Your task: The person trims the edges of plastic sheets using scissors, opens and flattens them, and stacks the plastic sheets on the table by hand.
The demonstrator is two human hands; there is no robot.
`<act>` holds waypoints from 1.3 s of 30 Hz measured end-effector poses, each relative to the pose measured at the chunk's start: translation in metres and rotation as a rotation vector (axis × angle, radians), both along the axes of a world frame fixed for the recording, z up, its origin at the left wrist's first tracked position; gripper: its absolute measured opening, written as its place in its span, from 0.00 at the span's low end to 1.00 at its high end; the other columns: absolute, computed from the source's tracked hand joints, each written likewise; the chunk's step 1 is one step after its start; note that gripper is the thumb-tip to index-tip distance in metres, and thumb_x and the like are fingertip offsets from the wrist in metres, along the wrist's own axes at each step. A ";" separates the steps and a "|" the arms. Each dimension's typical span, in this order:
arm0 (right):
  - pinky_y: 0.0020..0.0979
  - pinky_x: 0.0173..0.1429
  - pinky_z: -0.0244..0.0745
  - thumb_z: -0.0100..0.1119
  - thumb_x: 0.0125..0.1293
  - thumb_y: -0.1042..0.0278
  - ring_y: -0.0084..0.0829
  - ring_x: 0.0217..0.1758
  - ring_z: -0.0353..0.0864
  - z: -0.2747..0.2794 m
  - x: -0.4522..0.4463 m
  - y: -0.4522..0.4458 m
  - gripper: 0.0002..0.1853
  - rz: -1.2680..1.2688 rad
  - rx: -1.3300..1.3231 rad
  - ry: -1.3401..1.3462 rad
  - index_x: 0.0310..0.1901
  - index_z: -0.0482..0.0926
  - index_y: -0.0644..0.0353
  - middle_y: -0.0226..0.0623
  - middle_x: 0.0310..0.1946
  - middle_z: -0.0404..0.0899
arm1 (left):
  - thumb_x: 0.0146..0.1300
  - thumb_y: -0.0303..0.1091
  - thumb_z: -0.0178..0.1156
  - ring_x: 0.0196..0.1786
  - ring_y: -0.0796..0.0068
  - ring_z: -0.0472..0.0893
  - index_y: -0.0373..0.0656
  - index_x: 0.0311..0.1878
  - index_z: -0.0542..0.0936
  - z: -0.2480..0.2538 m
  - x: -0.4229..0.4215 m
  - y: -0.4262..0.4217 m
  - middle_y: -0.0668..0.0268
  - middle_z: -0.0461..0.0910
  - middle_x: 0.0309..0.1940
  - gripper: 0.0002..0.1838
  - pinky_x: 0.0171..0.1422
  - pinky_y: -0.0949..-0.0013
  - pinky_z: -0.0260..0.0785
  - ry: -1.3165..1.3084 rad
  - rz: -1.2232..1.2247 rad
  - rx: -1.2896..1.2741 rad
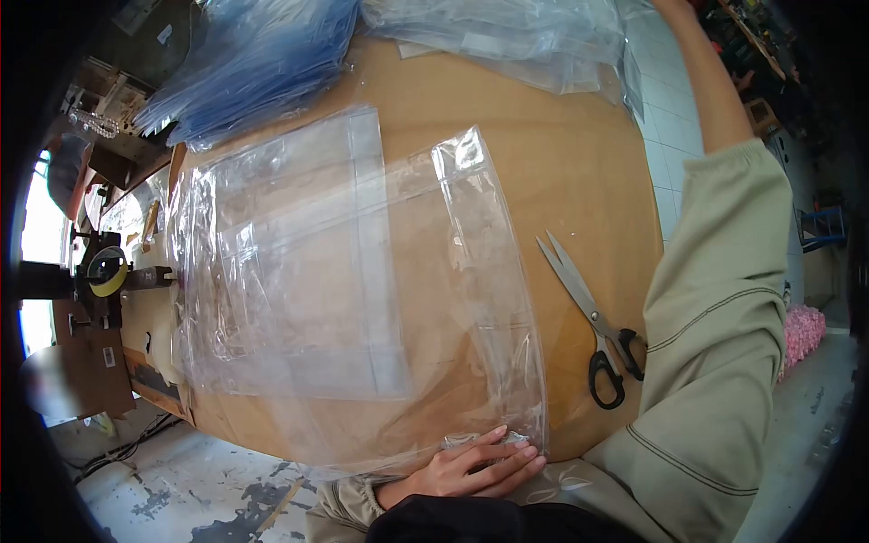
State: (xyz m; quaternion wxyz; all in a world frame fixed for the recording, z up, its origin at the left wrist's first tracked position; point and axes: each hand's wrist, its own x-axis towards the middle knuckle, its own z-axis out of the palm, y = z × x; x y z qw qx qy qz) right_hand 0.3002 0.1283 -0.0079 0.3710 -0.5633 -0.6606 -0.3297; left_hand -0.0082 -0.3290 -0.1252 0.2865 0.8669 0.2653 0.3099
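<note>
My left hand (489, 463) lies at the table's near edge, its fingers stretched out flat over the corner of a clear plastic bag (434, 339). The plastic crumples a little beside the fingertips. This bag is spread over the table and overlaps another clear plastic bag (376, 226) with a folded seam strip. My right arm (720, 226) reaches far forward along the right side. Its hand is cut off by the top edge of the view. Black-handled scissors (594, 317) lie with their blades parted, to the right of the bags.
A stack of bluish plastic sheets (262, 68) lies at the back left, and more clear plastic bags (516, 41) at the back right. A tape roll (107, 271) sits on a black holder at the left edge. Brown paper (579, 172) covers the table.
</note>
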 end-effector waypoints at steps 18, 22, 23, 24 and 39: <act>0.42 0.66 0.63 0.49 0.70 0.65 0.47 0.65 0.66 -0.091 0.015 -0.395 0.18 -0.154 -0.774 0.099 0.55 0.72 0.68 0.50 0.62 0.67 | 0.60 0.42 0.50 0.74 0.60 0.54 0.68 0.68 0.65 -0.013 0.024 -0.010 0.77 0.52 0.74 0.30 0.63 0.17 0.41 0.600 0.015 0.165; 0.41 0.67 0.63 0.50 0.68 0.68 0.49 0.68 0.63 -0.088 -0.080 -0.408 0.20 0.413 -0.927 0.285 0.59 0.69 0.68 0.51 0.64 0.64 | 0.59 0.49 0.54 0.74 0.61 0.55 0.64 0.68 0.65 -0.008 0.030 -0.011 0.73 0.55 0.72 0.31 0.66 0.22 0.41 0.535 -0.007 0.143; 0.42 0.68 0.62 0.51 0.68 0.64 0.50 0.69 0.61 -0.090 -0.091 -0.405 0.24 0.521 -0.935 0.200 0.61 0.66 0.70 0.53 0.66 0.61 | 0.59 0.51 0.55 0.74 0.60 0.55 0.63 0.68 0.66 -0.007 0.032 -0.012 0.71 0.56 0.72 0.31 0.67 0.24 0.41 0.506 0.000 0.107; 0.44 0.68 0.61 0.52 0.67 0.61 0.51 0.70 0.59 -0.094 -0.101 -0.403 0.28 0.629 -0.942 0.113 0.63 0.64 0.72 0.55 0.67 0.58 | 0.59 0.54 0.55 0.74 0.60 0.55 0.62 0.67 0.67 -0.004 0.032 -0.015 0.69 0.57 0.71 0.31 0.68 0.26 0.41 0.475 0.006 0.070; 0.64 0.71 0.33 0.45 0.52 0.21 0.50 0.77 0.42 -0.121 -0.141 -0.405 0.56 0.460 -1.050 -0.215 0.72 0.51 0.60 0.57 0.73 0.43 | 0.54 0.69 0.51 0.75 0.37 0.36 0.58 0.72 0.60 0.000 -0.063 -0.009 0.53 0.45 0.75 0.44 0.65 0.25 0.20 0.776 0.873 -0.159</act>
